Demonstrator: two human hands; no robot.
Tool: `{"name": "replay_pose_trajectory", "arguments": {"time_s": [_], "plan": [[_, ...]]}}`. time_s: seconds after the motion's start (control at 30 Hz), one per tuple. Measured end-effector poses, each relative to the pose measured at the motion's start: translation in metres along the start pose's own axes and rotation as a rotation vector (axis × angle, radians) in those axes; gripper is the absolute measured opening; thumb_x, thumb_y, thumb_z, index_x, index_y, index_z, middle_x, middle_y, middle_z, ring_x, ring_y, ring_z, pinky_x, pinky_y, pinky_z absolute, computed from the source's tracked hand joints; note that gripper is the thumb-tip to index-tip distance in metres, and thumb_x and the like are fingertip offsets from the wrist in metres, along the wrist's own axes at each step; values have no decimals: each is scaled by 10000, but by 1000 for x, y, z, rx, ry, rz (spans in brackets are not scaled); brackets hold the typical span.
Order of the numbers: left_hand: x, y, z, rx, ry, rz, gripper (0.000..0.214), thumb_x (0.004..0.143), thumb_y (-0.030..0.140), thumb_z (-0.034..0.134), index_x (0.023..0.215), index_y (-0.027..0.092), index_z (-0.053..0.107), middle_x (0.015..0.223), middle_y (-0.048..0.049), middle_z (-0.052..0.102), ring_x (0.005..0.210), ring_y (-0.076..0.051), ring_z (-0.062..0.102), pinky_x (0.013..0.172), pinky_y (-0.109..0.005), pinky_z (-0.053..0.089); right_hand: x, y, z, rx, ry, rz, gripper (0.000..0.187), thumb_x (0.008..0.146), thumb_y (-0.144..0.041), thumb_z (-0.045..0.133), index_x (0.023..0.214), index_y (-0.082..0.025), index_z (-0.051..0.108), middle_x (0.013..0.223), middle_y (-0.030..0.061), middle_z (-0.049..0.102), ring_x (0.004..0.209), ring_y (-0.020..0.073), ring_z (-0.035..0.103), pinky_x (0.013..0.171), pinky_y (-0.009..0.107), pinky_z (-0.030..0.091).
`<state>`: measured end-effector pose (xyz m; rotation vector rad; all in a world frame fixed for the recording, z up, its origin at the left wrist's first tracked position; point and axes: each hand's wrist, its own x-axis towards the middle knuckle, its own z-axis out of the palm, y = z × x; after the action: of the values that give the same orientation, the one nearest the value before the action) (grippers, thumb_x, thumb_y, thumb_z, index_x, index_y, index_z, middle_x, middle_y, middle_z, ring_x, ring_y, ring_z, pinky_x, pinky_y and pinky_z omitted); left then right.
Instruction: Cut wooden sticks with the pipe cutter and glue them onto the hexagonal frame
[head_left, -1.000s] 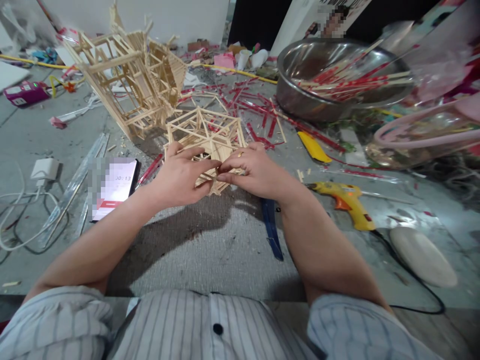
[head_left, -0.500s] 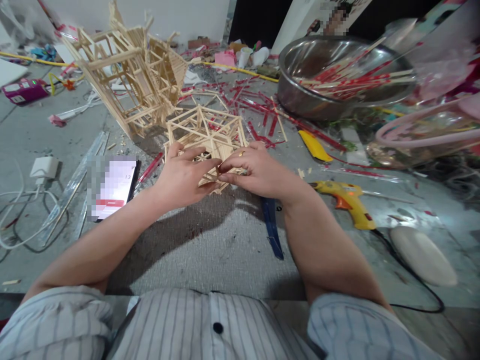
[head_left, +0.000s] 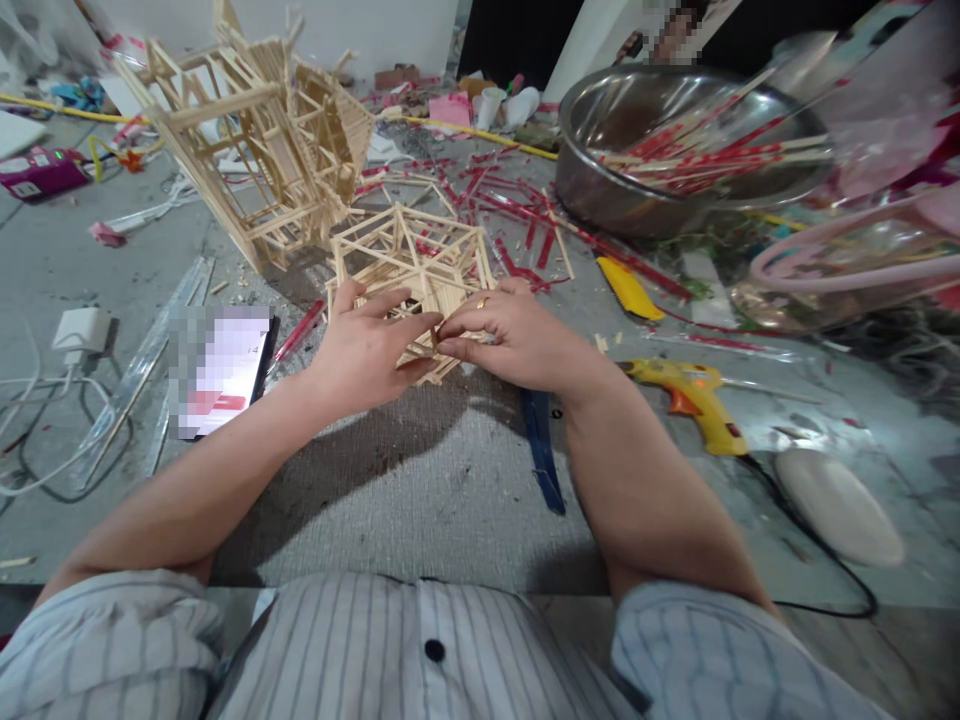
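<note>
A low hexagonal frame of pale wooden sticks [head_left: 411, 262] lies on the grey mat in front of me. My left hand [head_left: 365, 345] rests on its near left edge, fingers curled, thumb and forefinger pinching a stick at the frame's front. My right hand [head_left: 513, 338], wearing a ring, meets it from the right, its fingertips pressed on the same stick. The two hands touch at the fingertips. A taller stick-built tower [head_left: 255, 140] stands tilted behind the frame at the left.
A yellow glue gun [head_left: 694, 398] lies right of my right forearm, a blue-handled tool [head_left: 541, 448] under it. A steel bowl [head_left: 600, 190] of red-tipped sticks sits at back right. A lit phone [head_left: 219, 368], charger and cables lie left. Red stick scraps litter the floor.
Both hands have stayed pinched at the frame's front edge; the view has shifted down slightly, nothing else has moved.
</note>
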<state>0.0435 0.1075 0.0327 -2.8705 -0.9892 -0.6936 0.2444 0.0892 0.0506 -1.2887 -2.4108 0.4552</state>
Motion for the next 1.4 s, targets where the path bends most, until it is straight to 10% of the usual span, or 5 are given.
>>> {"name": "replay_pose_trajectory", "arguments": {"time_s": [1.4], "plan": [[-1,-9,2,48,-9,75,373,887,473,480,1138,223,597,1120,-127,685,1215,-284,533,1002,-532,297,2,4,2,-81,-46,-3,175,852,-327,568,875,-257,726,881,24,703,924,206,584,864,400,258]]}}
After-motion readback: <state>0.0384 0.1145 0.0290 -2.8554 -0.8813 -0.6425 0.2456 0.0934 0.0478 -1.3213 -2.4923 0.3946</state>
